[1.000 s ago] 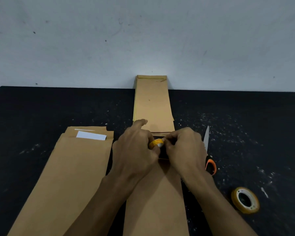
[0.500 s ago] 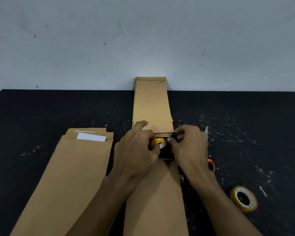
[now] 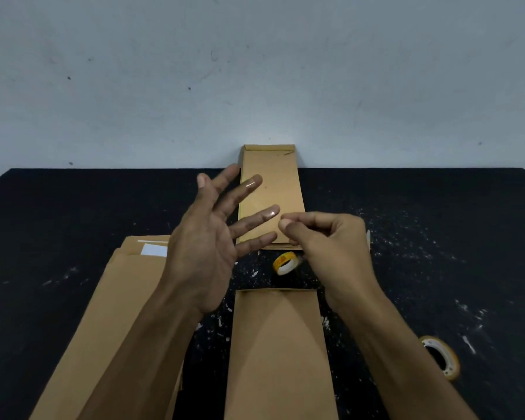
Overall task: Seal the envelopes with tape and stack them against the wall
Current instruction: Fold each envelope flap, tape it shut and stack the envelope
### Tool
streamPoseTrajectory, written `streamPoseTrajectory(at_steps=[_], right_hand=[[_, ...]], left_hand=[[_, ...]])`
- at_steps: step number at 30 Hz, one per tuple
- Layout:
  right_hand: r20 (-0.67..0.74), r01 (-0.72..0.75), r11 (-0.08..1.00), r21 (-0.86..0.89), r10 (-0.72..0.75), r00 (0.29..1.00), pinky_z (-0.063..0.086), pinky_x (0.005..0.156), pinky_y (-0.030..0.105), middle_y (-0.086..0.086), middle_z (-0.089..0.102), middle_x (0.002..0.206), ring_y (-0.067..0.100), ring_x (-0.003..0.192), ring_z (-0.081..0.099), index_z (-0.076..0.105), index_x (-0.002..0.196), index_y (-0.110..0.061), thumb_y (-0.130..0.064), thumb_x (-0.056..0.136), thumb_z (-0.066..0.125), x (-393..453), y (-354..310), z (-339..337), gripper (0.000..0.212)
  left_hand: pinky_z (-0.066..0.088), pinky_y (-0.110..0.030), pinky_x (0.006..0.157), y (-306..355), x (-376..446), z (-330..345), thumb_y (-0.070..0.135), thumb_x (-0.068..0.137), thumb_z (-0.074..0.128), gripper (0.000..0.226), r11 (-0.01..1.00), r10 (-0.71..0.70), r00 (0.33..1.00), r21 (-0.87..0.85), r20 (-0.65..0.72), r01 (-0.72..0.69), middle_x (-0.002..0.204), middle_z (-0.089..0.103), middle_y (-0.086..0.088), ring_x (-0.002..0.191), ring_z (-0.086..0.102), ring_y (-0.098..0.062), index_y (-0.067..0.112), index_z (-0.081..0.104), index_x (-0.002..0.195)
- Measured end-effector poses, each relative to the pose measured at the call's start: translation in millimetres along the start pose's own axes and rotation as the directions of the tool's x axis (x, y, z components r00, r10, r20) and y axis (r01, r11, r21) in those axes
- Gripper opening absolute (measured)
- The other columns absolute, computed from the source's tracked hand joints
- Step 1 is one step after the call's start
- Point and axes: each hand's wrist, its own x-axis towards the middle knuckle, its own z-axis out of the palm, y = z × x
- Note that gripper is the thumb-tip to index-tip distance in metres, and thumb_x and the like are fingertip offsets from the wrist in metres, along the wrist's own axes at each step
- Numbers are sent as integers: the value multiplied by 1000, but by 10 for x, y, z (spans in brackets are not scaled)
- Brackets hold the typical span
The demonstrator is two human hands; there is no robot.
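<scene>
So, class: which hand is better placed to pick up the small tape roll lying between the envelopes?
Probably the left hand: it is open with fingers spread, above and left of the small roll. The right hand is nearer, but its fingertips are pinched together, perhaps on tape.

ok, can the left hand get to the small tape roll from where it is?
Probably yes. The left hand hovers open, holding nothing, and the small tape roll lies uncovered on the table just beside it; the right hand is alongside, not over it.
</scene>
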Motion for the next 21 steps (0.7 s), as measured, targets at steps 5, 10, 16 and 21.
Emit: streamPoseTrajectory(at_steps=[5, 10, 16, 21], right_hand=[[16, -102, 987, 122, 101, 995, 57, 77, 29, -3, 77, 76, 4, 75, 70, 79, 80, -13, -23, 83, 79, -35, -38, 34, 10], [-41, -105, 979, 176, 114, 993, 57, 81, 34, 0, 75, 70, 7, 72, 71, 78, 74, -12, -21, 81, 81, -48, -46, 25, 11], [-67, -93, 977, 193, 108, 992, 50, 73, 29, 1, 74, 66, 4, 66, 68, 76, 70, -9, -17, 81, 82, -39, -31, 2, 14], [-80, -80, 974, 212, 99, 992, 52, 67, 23, -2, 70, 62, 0, 61, 63, 75, 71, -7, -14, 80, 81, -38, -33, 19, 13]], left_hand=[[59, -42, 87, -34, -14, 44, 60, 89, 25, 65, 997, 35, 996, 60, 79, -39, 137, 61, 8, 115, 66, -25, 31, 42, 145], [57, -44, 91, -59, -22, 110, 62, 86, 26, 68, 991, 26, 994, 126, 109, -39, 137, 60, 11, 118, 65, -21, 33, 40, 145], [56, -48, 92, -81, -17, 129, 61, 86, 27, 63, 991, -5, 990, 131, 141, -13, 139, 59, 11, 121, 63, -21, 38, 42, 142], [47, -58, 102, -51, -18, 139, 60, 86, 30, 64, 995, -16, 993, 99, 117, 4, 139, 60, 10, 120, 64, -25, 36, 41, 144]])
